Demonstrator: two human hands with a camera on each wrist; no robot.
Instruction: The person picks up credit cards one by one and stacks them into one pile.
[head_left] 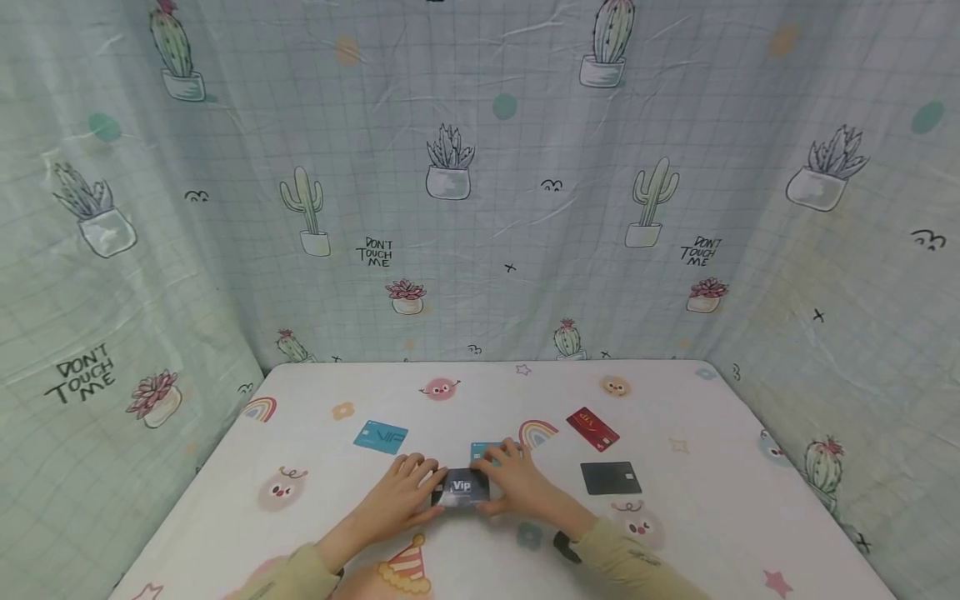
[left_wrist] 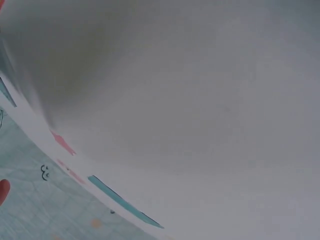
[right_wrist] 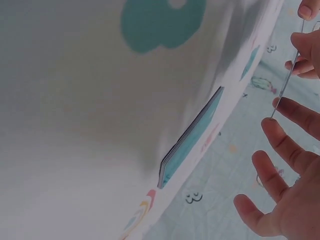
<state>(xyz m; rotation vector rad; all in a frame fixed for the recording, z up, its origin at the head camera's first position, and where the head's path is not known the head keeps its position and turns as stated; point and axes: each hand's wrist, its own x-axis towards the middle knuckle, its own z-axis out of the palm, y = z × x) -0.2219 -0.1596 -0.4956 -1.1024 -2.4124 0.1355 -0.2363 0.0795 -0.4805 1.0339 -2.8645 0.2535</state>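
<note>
There are two hands [head_left: 405, 492] [head_left: 521, 483], two black cards [head_left: 461, 495] [head_left: 606, 478], one red card [head_left: 592, 428], one blue card [head_left: 381, 437] and one blue-topped stack [right_wrist: 191, 140].

Dark Vip card [head_left: 461, 493] is seen as smooth, glossy plastic; plastic is also noted for the red card [head_left: 591, 430], with a matt face on the black card [head_left: 606, 478]. Worktop [head_left: 300, 433] is surfaced smooth, matt; backdrop [head_left: 510, 221] is made of creased, faintly shiny cloth.

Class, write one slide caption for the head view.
Left hand and right hand hold a dark Vip card, with a red card and black card lying nearby.
</note>
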